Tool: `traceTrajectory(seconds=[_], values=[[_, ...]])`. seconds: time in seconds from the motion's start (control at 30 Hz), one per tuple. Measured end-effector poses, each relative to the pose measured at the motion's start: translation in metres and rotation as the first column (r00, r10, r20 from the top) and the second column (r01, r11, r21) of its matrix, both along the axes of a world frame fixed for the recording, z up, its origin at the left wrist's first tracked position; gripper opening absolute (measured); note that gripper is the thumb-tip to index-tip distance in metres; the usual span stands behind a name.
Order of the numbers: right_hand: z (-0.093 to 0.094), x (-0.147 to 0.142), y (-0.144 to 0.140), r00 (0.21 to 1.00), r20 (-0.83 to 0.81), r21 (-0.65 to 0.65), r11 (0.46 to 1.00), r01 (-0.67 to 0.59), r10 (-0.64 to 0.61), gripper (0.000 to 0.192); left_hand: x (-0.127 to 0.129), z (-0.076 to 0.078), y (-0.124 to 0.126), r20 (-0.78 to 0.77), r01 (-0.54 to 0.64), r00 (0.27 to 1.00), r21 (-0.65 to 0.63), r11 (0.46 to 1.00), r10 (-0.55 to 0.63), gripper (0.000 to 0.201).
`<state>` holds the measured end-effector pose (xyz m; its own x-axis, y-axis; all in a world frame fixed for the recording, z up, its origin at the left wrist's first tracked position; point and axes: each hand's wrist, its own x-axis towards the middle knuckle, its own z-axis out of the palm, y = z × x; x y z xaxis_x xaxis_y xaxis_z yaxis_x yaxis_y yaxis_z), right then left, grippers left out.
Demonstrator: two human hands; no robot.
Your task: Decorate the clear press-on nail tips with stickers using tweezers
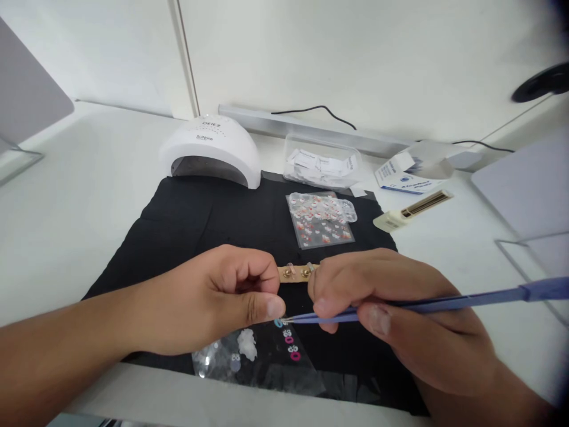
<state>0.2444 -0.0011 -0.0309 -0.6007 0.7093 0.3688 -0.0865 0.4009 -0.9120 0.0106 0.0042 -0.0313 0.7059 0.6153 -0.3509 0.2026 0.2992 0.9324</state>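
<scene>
Within right grip (411, 332), blue tweezers (471, 301)

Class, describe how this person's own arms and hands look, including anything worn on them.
The bare left hand and bare right hand wear no gloves, and no rings show. The bare left forearm and bare right forearm have no sleeve, watch or bracelet where visible.

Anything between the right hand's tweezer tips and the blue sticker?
Nothing visible: the tweezers in the right hand end right at the blue sticker. The left hand's thumb sits close above, not between.
</scene>
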Motion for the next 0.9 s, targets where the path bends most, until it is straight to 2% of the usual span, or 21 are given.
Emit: traceTrajectory(seconds=[0.13, 0.27, 0.63, 0.67, 0.73, 0.77, 0.9], values=[[0.001, -0.001, -0.001, 0.999, -0.014, 0.000, 0.999, -0.046, 0.046, 0.026, -0.001, 0.000, 0.000, 0.014, -0.002, 1.000, -0.010, 1.000, 0.002, 0.032], [0.000, -0.002, -0.002, 0.998, -0.025, 0.071, 0.996, -0.059, 0.061, 0.023, -0.002, 0.001, 0.000, 0.012, -0.003, 1.000, -0.012, 1.000, 0.003, 0.032], [0.007, 0.004, -0.013, 0.994, 0.111, 0.135, 0.991, -0.012, -0.004, 0.023, 0.000, 0.002, 0.002, 0.007, -0.019, 1.000, -0.011, 1.000, 0.019, 0.029], [0.008, 0.002, -0.015, 0.993, 0.119, 0.154, 0.988, -0.003, -0.015, 0.023, 0.000, 0.002, 0.002, 0.006, -0.018, 1.000, -0.010, 1.000, 0.018, 0.029], [0.010, -0.001, -0.018, 0.977, 0.140, 0.154, 0.978, 0.138, -0.160, 0.026, 0.000, 0.002, 0.001, 0.003, -0.016, 1.000, -0.011, 1.000, 0.017, 0.029], [0.010, -0.003, -0.019, 0.973, 0.148, 0.163, 0.975, 0.154, -0.178, 0.028, 0.000, 0.002, 0.001, -0.002, -0.015, 1.000, -0.011, 1.000, 0.015, 0.029], [0.011, -0.004, -0.017, 0.986, 0.137, 0.197, 0.978, 0.062, -0.090, 0.030, 0.000, 0.001, 0.003, -0.016, -0.010, 1.000, 0.003, 1.000, 0.010, 0.028]])
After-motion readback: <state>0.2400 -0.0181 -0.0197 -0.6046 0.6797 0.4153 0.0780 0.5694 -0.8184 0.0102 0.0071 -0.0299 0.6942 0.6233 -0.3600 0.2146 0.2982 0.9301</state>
